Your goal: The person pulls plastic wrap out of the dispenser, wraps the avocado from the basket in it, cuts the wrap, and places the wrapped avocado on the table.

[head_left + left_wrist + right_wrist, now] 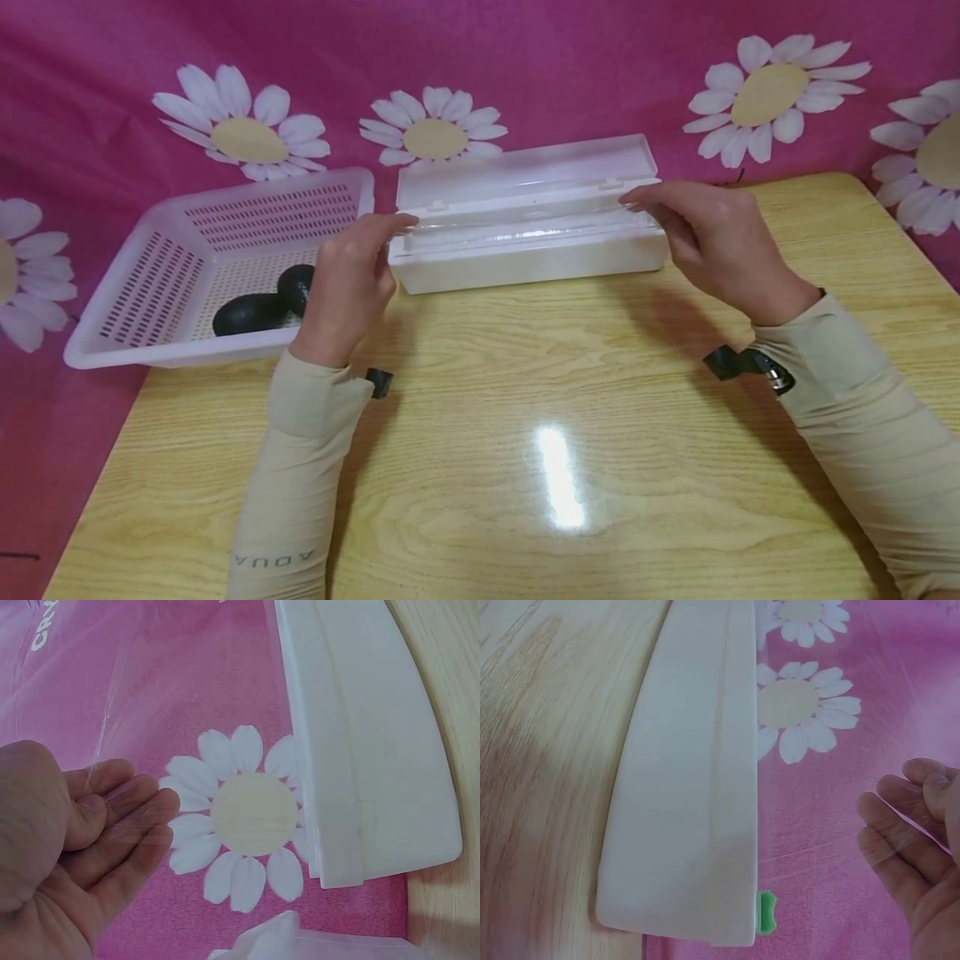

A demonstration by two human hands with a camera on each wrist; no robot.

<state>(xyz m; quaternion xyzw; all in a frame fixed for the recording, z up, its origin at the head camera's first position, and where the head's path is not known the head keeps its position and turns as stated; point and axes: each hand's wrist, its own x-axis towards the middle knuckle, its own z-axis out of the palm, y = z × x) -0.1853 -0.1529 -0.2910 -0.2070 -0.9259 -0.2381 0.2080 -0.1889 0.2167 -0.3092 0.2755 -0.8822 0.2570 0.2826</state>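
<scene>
A long white cling film dispenser box (pixel 525 265) stands at the back of the table, its lid (pixel 525 171) tipped back in the head view. Clear cling film (pixel 517 233) lies across its open top. At the left end my left hand (pixel 341 287) pinches the film between thumb and fingers. My right hand (pixel 712 242) pinches it at the other end. Both wrist views show transparent film stretched at the fingers, the left hand (pixel 90 840) and the right hand (pixel 915 832) each with thumb against forefinger. The dispenser's white side (pixel 375 750) is beside them.
On the left, a white perforated basket (pixel 135 275) holds dark avocado-like fruits (pixel 251 314), partly behind my left hand. A pink cloth (pixel 540 67) with white daisies hangs behind the wooden table (pixel 480 467). A small green piece (pixel 766 912) sticks out by the dispenser's end.
</scene>
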